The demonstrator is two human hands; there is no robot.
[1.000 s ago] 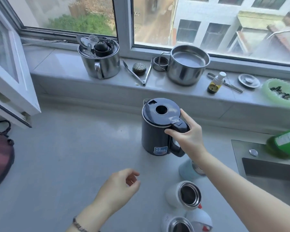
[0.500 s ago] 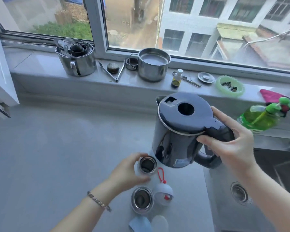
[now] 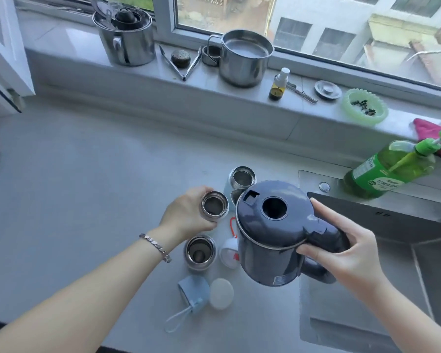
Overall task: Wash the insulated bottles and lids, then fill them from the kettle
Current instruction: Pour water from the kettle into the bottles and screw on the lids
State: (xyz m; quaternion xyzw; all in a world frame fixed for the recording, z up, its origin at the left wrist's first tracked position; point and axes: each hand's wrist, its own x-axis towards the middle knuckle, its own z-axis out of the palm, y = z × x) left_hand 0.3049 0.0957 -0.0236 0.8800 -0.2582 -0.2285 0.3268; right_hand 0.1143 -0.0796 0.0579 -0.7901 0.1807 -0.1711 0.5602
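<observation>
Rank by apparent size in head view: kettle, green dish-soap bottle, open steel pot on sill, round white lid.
1. kettle, though held close to the camera.
2-3. green dish-soap bottle and steel pot look alike; pot sits farther, so unranked.
4. round white lid.

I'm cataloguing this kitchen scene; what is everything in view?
kettle: 1, dark blue-grey, held above counter edge
insulated bottles: 3, steel-mouthed, open, counter
lids: 3, light blue, white, white with red loop, beside bottles
steel pots: 2, silver, windowsill
tongs: 1, silver, windowsill
bowl: 1, pale green, windowsill
sink: 1, steel, right
detergent bottle: 1, green, behind sink
left hand: 1, holds one bottle
right hand: 1, grips kettle
</observation>
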